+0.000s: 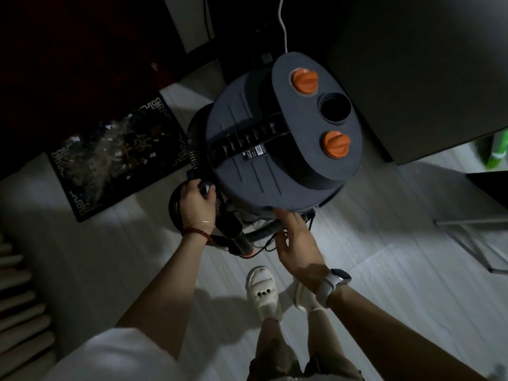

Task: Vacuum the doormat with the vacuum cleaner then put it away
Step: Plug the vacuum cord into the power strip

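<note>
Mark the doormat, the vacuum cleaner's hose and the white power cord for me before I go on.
doormat [115, 152]: head view, middle of its littered dark pile.
hose [194, 138]: head view, ribbed curve left of the canister.
white power cord [283, 26]: head view, stretch running up beyond the canister.

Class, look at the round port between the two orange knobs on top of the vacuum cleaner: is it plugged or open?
Open. The round port shows a dark, empty hole; the hose runs down the vacuum cleaner's side instead.

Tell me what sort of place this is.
Probably a home entryway: a patterned doormat lies on pale floorboards by a dark doorway, steps run alongside, and the person wears house slippers.
</note>
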The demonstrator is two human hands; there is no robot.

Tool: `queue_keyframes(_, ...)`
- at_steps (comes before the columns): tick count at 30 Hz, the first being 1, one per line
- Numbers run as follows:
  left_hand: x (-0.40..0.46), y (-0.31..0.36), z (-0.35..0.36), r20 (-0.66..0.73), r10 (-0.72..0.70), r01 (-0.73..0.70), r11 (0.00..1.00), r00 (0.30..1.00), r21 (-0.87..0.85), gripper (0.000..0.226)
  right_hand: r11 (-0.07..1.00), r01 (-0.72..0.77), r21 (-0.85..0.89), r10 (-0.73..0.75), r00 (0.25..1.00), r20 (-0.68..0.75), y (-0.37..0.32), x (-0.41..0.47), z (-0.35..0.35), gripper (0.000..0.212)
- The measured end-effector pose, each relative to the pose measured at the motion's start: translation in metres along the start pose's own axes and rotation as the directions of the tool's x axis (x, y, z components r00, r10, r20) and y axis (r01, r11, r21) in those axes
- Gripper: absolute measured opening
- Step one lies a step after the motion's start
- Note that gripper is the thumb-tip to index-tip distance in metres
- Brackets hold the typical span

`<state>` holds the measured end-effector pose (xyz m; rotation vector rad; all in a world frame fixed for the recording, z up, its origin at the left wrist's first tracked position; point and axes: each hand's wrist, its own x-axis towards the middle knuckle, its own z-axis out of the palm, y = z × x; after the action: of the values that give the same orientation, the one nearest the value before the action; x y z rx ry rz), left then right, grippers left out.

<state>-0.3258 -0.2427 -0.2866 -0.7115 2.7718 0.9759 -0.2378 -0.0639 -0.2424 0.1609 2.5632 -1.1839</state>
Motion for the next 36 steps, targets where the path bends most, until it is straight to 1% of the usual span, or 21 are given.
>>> queue_keyframes(1, 0.006, -0.001, -0.002, 0.002, -0.038, 0.038, 0.994, 0.999, -0.107, 0.036, 1.0, 0.027, -0.002, -0.027, 1.0, -0.014, -0.003, 0.001, -0.003, 0.046)
queue_keyframes(2, 0.012, 0.001, -0.009, 0.017, -0.101, 0.102, 0.955, 0.995, -0.277, 0.036, 0.998, 0.057, -0.002, -0.057, 0.998, -0.03, -0.007, 0.003, -0.007, 0.046)
queue_keyframes(3, 0.018, 0.006, -0.016, 0.055, -0.17, 0.176, 0.863, 0.984, -0.474, 0.035, 0.997, 0.082, 0.003, -0.082, 0.996, -0.045, -0.013, 0.005, -0.011, 0.045)
queue_keyframes(4, 0.023, 0.015, -0.025, 0.1, -0.209, 0.226, 0.757, 0.973, -0.613, 0.031, 0.994, 0.108, 0.01, -0.107, 0.992, -0.063, -0.019, 0.009, -0.015, 0.044)
queue_keyframes(5, 0.029, 0.026, -0.035, 0.112, -0.213, 0.229, 0.668, 0.971, -0.708, 0.026, 0.99, 0.139, 0.017, -0.137, 0.987, -0.085, -0.026, 0.013, -0.02, 0.043)
queue_keyframes(7, 0.043, 0.054, -0.055, 0.079, -0.177, 0.172, 0.606, 0.981, -0.776, 0.025, 0.979, 0.201, 0.034, -0.195, 0.973, -0.127, -0.043, 0.025, -0.031, 0.042)
queue_keyframes(9, 0.053, 0.087, -0.072, 0.028, -0.082, 0.073, 0.616, 0.996, -0.785, 0.027, 0.963, 0.264, 0.046, -0.252, 0.951, -0.177, -0.061, 0.043, -0.044, 0.044)
queue_keyframes(11, 0.056, 0.118, -0.084, 0.002, 0.057, -0.035, 0.641, 0.998, -0.767, 0.027, 0.947, 0.321, 0.018, -0.307, 0.918, -0.252, -0.076, 0.065, -0.062, 0.046)
queue_keyframes(14, 0.047, 0.161, -0.098, 0.039, 0.321, -0.186, 0.638, 0.946, -0.747, 0.023, 0.936, 0.335, -0.109, -0.351, 0.866, -0.356, -0.087, 0.102, -0.097, 0.054)
queue_keyframes(17, 0.026, 0.185, -0.1, 0.101, 0.501, -0.272, 0.616, 0.859, -0.739, 0.024, 0.893, 0.349, -0.283, -0.431, 0.844, -0.32, -0.085, 0.129, -0.138, 0.069)
queue_keyframes(19, 0.012, 0.196, -0.094, 0.107, 0.541, -0.311, 0.622, 0.834, -0.719, 0.026, 0.842, 0.4, -0.362, -0.492, 0.845, -0.21, -0.077, 0.137, -0.158, 0.067)
queue_keyframes(21, 0.003, 0.213, -0.087, 0.09, 0.535, -0.319, 0.62, 0.84, -0.717, 0.031, 0.828, 0.453, -0.33, -0.5, 0.864, -0.068, -0.067, 0.144, -0.169, 0.063)
queue_keyframes(23, 0.002, 0.24, -0.08, 0.057, 0.523, -0.329, 0.613, 0.851, -0.718, 0.033, 0.864, 0.464, -0.195, -0.473, 0.881, -0.004, -0.061, 0.154, -0.177, 0.058)
queue_keyframes(25, 0.004, 0.27, -0.072, 0.031, 0.513, -0.341, 0.613, 0.858, -0.713, 0.029, 0.896, 0.441, -0.05, -0.444, 0.893, -0.074, -0.057, 0.167, -0.194, 0.044)
queue_keyframes(26, 0.003, 0.284, -0.066, 0.022, 0.502, -0.336, 0.61, 0.864, -0.717, 0.026, 0.896, 0.443, -0.019, -0.441, 0.888, -0.126, -0.053, 0.172, -0.207, 0.035)
queue_keyframes(27, -0.001, 0.296, -0.058, 0.019, 0.488, -0.32, 0.602, 0.873, -0.731, 0.024, 0.886, 0.462, -0.033, -0.461, 0.872, -0.165, -0.045, 0.175, -0.225, 0.031)
queue_keyframes(28, -0.01, 0.307, -0.046, 0.023, 0.471, -0.302, 0.602, 0.882, -0.739, 0.022, 0.87, 0.485, -0.094, -0.493, 0.849, -0.191, -0.03, 0.175, -0.244, 0.031)
queue_keyframes(30, -0.038, 0.329, -0.016, 0.031, 0.454, -0.286, 0.611, 0.89, -0.738, 0.023, 0.828, 0.512, -0.227, -0.556, 0.804, -0.212, 0.006, 0.162, -0.288, 0.031)
queue_keyframes(31, -0.055, 0.337, 0.003, 0.047, 0.44, -0.263, 0.615, 0.897, -0.743, 0.023, 0.817, 0.514, -0.26, -0.567, 0.797, -0.209, 0.026, 0.15, -0.309, 0.032)
queue_keyframes(33, -0.091, 0.349, 0.045, 0.106, 0.372, -0.172, 0.639, 0.922, -0.75, 0.021, 0.835, 0.484, -0.26, -0.533, 0.829, -0.17, 0.07, 0.121, -0.338, 0.035)
queue_keyframes(36, -0.136, 0.353, 0.102, 0.152, 0.262, -0.085, 0.713, 0.953, -0.696, 0.02, 0.922, 0.328, -0.207, -0.358, 0.925, -0.128, 0.131, 0.08, -0.354, 0.033)
